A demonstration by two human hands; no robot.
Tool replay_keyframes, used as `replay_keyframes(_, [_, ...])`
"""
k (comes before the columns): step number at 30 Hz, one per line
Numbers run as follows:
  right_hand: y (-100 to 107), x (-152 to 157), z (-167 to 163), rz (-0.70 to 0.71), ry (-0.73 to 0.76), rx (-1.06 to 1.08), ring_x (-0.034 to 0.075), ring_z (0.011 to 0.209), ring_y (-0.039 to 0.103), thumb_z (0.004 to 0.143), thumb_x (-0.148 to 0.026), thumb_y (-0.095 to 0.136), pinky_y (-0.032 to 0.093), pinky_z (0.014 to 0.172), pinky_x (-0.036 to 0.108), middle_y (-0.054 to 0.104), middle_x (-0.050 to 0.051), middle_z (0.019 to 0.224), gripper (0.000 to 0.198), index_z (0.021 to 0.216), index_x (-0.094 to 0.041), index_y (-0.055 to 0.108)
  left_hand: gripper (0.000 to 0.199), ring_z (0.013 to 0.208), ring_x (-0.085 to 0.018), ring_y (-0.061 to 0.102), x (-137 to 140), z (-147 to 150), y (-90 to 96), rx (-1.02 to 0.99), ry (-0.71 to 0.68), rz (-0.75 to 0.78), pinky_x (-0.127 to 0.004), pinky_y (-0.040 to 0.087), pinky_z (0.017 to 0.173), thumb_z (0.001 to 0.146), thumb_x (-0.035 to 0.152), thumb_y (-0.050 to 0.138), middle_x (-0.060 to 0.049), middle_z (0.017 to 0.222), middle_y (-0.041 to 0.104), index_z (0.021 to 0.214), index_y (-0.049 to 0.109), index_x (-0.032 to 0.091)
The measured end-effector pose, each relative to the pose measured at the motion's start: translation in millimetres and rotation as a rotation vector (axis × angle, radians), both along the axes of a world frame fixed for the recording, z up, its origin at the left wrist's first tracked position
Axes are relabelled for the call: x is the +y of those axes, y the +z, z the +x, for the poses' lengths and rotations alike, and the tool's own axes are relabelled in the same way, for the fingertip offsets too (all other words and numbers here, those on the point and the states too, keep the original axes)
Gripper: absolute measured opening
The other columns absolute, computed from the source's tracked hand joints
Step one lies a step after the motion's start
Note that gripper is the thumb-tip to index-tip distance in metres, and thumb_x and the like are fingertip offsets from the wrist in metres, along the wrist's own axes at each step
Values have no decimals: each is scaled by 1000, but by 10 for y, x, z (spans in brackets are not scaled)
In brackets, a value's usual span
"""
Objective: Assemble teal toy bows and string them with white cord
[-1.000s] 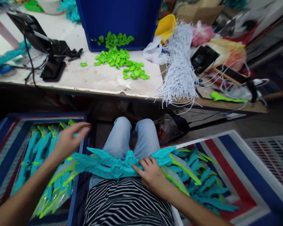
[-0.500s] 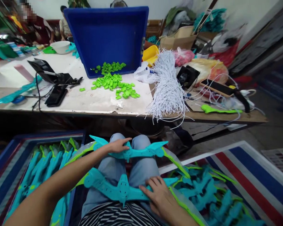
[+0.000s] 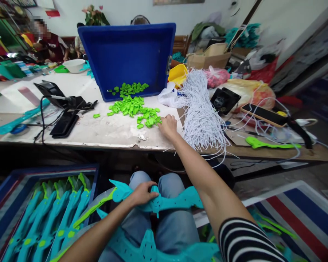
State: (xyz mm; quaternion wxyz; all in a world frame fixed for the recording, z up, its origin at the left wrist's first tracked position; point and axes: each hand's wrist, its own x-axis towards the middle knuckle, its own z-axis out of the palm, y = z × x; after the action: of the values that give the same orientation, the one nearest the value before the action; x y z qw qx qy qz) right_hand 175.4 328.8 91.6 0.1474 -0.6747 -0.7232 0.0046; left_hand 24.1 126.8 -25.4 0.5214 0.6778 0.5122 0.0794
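Across my knees lies a turquoise plastic frame (image 3: 175, 201) with pointed ends and green strips on its side. My left hand (image 3: 142, 193) is closed around its raised middle, thumb and fingers on either side. Closer to my body rests a second turquoise crosspiece (image 3: 147, 247), partly behind my left forearm. On the table, my right hand (image 3: 168, 127) reaches to the right edge of a pile of small bright green plastic pieces (image 3: 129, 106). Its fingers are bent down and drawn together at the pieces; what lies between the fingertips is hidden.
A blue crate (image 3: 133, 54) stands tipped behind the pile. Right of my hand lies a bundle of white cords (image 3: 203, 116). Black phones (image 3: 64, 123) lie at left. Striped-lined bins with turquoise frames (image 3: 43, 218) flank my legs. A person (image 3: 53, 43) sits far left.
My right hand has left the near turquoise crosspiece and moved forward to the green pile. My left hand has shifted onto the far crosspiece's raised middle. The camera view has tilted up.
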Motion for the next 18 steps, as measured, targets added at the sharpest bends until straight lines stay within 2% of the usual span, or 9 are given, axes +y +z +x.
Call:
replay_keyframes(3, [-76,36,-20,-12,33,-8,26,99,50,86,-14,49,39,83,37,57,15,107,23,102,-12,65,52,99,-24,61,22,-25,-29,-7,45,-26,-34,47,88,75,33,60,-8,113,66,123,57,14])
replay_keyframes(7, [-239,-255,133,43,317,23,20,84,53,84,-9,45,42,75,30,59,9,96,24,97,-16,64,53,101,-25,60,47,-45,-29,-43,83,-42,-34,46,90,74,31,61,-11,115,65,123,57,12])
replay_keyframes(9, [-314,-401,237,79,455,10,21,85,54,83,-7,45,43,77,31,60,9,92,24,92,-16,66,53,102,-26,60,56,-36,-18,-49,86,-41,-35,46,91,73,30,62,-12,115,65,123,58,10])
replay_keyframes(11, [-362,-485,314,121,519,6,22,89,54,80,-5,47,43,81,32,61,10,92,24,89,-15,67,54,102,-26,60,64,-20,-6,-59,90,-53,-35,45,92,72,29,63,-12,115,65,123,58,9])
replay_keyframes(15, [-346,-450,296,152,498,46,28,101,53,78,-17,60,43,88,40,63,13,105,17,92,-14,68,54,108,-26,58,92,-11,10,-108,111,-146,-32,44,93,73,27,62,-12,122,62,124,58,10])
replay_keyframes(18, [-282,-438,180,59,386,38,31,96,55,78,-25,65,43,85,45,67,14,97,18,90,-13,68,47,102,-24,60,130,-51,6,-143,132,-229,-32,47,87,76,30,60,-8,117,65,120,61,14])
